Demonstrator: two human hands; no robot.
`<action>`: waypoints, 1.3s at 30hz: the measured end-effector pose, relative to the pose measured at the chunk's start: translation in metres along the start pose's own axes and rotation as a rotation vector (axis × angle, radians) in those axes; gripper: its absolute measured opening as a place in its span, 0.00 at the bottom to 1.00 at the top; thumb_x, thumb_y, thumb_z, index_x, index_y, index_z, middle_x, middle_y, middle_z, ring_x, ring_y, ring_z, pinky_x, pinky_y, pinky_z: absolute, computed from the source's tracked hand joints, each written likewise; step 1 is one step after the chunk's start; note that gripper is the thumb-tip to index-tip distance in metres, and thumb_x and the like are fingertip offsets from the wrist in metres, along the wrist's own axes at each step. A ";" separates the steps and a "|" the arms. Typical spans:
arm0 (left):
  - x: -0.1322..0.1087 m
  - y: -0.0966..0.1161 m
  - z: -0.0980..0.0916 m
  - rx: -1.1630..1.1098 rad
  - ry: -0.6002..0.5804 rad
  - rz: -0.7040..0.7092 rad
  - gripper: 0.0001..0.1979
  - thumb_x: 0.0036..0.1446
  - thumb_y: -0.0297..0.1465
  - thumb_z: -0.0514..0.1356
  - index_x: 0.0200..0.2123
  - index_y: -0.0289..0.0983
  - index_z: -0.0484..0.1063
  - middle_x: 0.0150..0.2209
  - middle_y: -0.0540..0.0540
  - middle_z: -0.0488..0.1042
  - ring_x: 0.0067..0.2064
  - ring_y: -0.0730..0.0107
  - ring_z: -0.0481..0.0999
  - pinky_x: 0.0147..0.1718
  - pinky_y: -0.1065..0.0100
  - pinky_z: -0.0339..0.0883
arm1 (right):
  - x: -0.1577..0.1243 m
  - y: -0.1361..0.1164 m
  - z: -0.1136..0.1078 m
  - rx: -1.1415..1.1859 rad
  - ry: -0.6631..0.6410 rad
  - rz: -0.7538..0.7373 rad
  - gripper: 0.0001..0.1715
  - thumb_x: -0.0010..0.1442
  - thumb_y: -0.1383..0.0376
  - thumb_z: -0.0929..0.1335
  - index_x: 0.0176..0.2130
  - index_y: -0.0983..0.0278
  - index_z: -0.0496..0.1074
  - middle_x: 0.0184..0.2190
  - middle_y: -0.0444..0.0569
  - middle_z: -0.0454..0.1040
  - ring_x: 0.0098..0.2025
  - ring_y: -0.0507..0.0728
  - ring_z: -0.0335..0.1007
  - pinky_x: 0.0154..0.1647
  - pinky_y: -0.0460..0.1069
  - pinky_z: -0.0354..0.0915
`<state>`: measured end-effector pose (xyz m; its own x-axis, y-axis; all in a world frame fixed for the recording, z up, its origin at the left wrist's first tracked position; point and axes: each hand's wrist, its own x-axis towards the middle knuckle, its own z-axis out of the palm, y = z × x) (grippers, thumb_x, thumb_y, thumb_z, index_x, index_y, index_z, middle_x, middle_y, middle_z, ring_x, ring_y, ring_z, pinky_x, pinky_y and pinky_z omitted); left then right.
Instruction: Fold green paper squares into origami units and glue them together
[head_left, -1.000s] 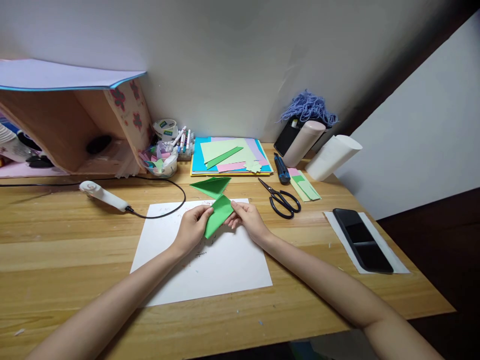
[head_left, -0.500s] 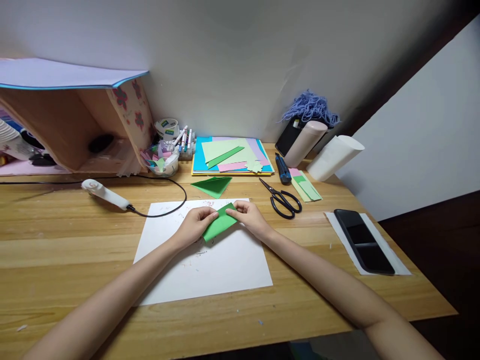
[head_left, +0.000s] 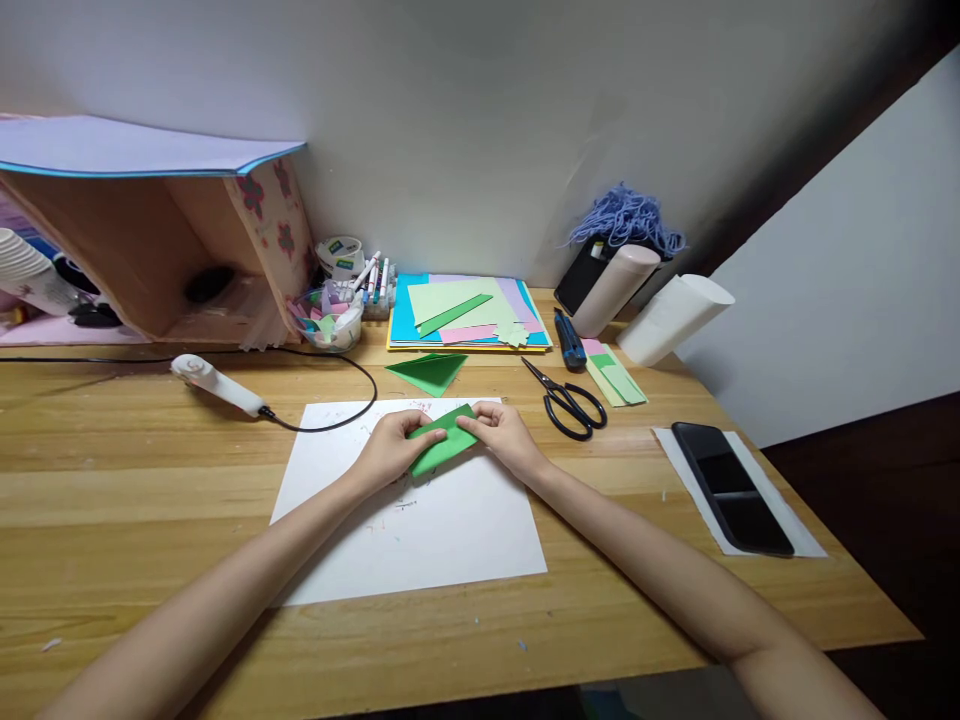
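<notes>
A folded piece of green paper [head_left: 439,452] is held between both hands, above a white sheet [head_left: 420,540] marked with small coloured specks. My left hand [head_left: 394,447] pinches its left side, thumb lying on top of the paper. At the right upper corner, my right hand [head_left: 510,438] grips it between thumb and fingers. Some fingertips are hidden behind the paper. Just beyond the hands lies a folded green paper triangle [head_left: 431,374]. Black-handled scissors [head_left: 568,402] rest to the right of my right hand.
Behind are a stack of coloured paper [head_left: 409,300], a utility knife [head_left: 571,342] and paper strips [head_left: 615,375]. A white corded tool [head_left: 221,387] lies left, its cable reaching the white sheet. A phone [head_left: 731,490] sits right. An open cardboard box [head_left: 277,230] stands back left.
My left thumb has slid further right across the green paper, and the paper's visible face looks narrower. My right hand keeps its hold. The whole view has shifted slightly.
</notes>
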<state>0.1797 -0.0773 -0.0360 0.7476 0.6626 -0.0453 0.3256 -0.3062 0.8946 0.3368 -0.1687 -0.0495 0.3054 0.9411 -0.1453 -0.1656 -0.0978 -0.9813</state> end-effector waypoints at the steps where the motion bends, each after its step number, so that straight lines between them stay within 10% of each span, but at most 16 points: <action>1: 0.001 -0.002 0.000 0.002 -0.002 0.010 0.15 0.50 0.41 0.58 0.25 0.34 0.71 0.23 0.51 0.69 0.26 0.73 0.65 0.24 0.74 0.56 | 0.000 0.000 0.000 -0.009 -0.030 0.007 0.15 0.44 0.58 0.73 0.28 0.66 0.71 0.23 0.43 0.73 0.23 0.50 0.68 0.25 0.45 0.64; 11: 0.001 -0.006 0.000 -0.042 -0.002 0.005 0.14 0.48 0.41 0.60 0.27 0.35 0.73 0.25 0.50 0.72 0.27 0.71 0.69 0.26 0.72 0.59 | -0.001 0.001 0.000 -0.068 -0.071 0.000 0.14 0.44 0.60 0.73 0.30 0.67 0.73 0.25 0.44 0.74 0.25 0.51 0.70 0.25 0.45 0.68; 18: -0.001 0.000 0.007 -0.388 0.265 -0.072 0.19 0.41 0.39 0.65 0.35 0.34 0.72 0.35 0.44 0.76 0.35 0.66 0.75 0.33 0.69 0.67 | 0.000 0.004 0.001 0.062 0.071 -0.087 0.16 0.42 0.60 0.74 0.31 0.67 0.73 0.27 0.45 0.75 0.26 0.51 0.70 0.25 0.45 0.70; 39: -0.011 0.009 0.019 -0.511 0.190 -0.183 0.12 0.39 0.32 0.67 0.28 0.31 0.74 0.26 0.45 0.77 0.26 0.68 0.75 0.26 0.70 0.69 | -0.007 0.006 0.007 0.043 0.125 -0.147 0.15 0.44 0.58 0.73 0.27 0.66 0.71 0.24 0.43 0.73 0.23 0.51 0.69 0.24 0.46 0.70</action>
<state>0.1861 -0.1004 -0.0359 0.5732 0.7992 -0.1809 0.0832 0.1629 0.9831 0.3267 -0.1737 -0.0538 0.4432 0.8963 -0.0185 -0.1500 0.0539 -0.9872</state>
